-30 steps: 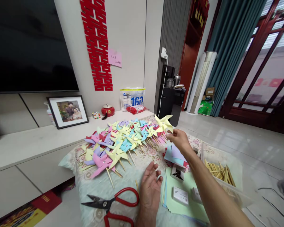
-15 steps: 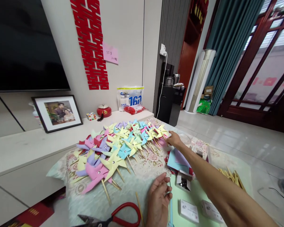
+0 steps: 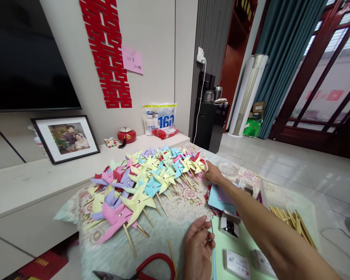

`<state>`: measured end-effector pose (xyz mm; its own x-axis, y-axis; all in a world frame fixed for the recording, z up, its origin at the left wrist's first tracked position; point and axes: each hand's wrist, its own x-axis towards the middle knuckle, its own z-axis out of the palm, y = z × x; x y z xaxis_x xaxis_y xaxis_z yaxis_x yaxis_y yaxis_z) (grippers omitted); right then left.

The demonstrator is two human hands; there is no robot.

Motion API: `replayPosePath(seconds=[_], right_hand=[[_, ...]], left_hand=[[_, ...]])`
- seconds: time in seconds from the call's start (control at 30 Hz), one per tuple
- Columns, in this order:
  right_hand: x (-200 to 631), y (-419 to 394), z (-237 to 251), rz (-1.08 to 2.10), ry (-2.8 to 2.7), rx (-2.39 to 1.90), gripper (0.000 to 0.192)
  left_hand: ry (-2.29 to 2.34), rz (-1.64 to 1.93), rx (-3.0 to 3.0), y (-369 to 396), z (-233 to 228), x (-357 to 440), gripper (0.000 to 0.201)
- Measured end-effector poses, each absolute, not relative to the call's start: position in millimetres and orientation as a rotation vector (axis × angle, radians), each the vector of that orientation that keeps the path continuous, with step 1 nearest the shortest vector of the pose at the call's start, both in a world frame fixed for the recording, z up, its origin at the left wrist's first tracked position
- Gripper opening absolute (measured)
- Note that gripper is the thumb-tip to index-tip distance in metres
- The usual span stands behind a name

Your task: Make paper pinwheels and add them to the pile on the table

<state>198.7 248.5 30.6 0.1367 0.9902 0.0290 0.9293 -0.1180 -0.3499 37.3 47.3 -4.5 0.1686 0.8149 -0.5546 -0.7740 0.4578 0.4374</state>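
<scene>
Several paper pinwheels (image 3: 153,186) in yellow, pink, blue, purple and red lie overlapping on the flowered cloth, their sticks pointing toward me. At the far right end of the pile, my right hand (image 3: 213,172) is closed at the edge of a pinwheel (image 3: 198,165); its fingertips are partly hidden. My left hand (image 3: 198,243) rests palm up near the front edge, fingers loosely curled and apart, with nothing visible in it. Left of it lie a single stick (image 3: 172,254) and red-handled scissors (image 3: 156,261).
Right of my left hand are coloured paper sheets (image 3: 218,198), an open small box of dark pieces (image 3: 230,226) and white boxes (image 3: 237,264). Wooden sticks (image 3: 294,221) lie further right. Behind the cloth, a cabinet (image 3: 14,182) holds a framed photo (image 3: 67,138) and a red pot (image 3: 126,135).
My right hand stays at the far end of the pinwheels, where more of a red pinwheel now shows. My left hand is nearly still. The view has shifted slightly.
</scene>
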Motion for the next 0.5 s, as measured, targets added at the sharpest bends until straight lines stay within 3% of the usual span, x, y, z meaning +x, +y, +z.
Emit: replayPosePath(seconds=[0.2, 0.5], right_hand=[[201, 248, 31, 0.344, -1.930, -2.129, 0.035], [204, 236, 60, 0.313, -1.884, -2.226, 0.035]], left_hand=[[0.822, 1.133, 0.070, 48, -5, 37, 0.037], [0.778, 1.169, 0.196, 43, -7, 37, 0.037]])
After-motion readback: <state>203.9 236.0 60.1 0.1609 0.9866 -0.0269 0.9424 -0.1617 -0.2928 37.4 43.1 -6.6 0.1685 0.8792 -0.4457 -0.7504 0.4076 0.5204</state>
